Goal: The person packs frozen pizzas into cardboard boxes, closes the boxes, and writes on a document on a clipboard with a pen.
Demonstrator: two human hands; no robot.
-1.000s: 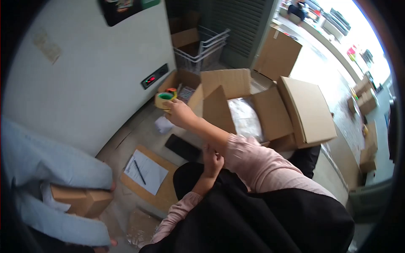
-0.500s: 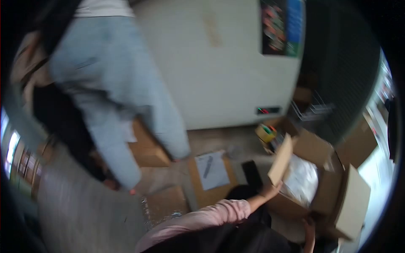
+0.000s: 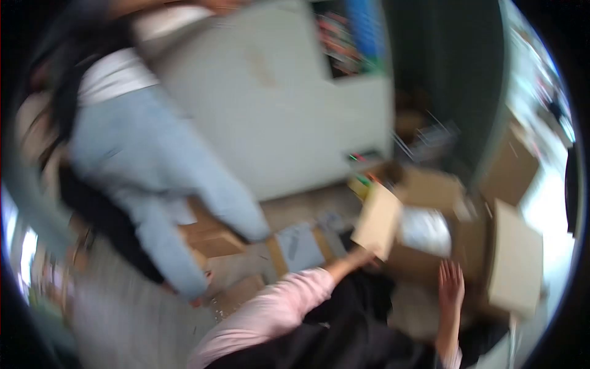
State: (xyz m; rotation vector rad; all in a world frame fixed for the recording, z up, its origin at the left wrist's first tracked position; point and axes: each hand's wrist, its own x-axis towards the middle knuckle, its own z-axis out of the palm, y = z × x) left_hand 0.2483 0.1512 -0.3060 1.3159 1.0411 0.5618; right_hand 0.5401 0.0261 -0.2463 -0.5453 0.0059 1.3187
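Since the earlier frame our right hand has risen into view, fingers spread and holding nothing, beside the near wall of the open cardboard box. Our left hand meets the lower edge of the box's raised flap; blur hides its grip, so we cannot tell how far it is closed. Inside lies a white wrapped bundle. We judge the flap-folding step in hand; next, both hands must press flaps inward. Leftward stands another person's pale trouser leg.
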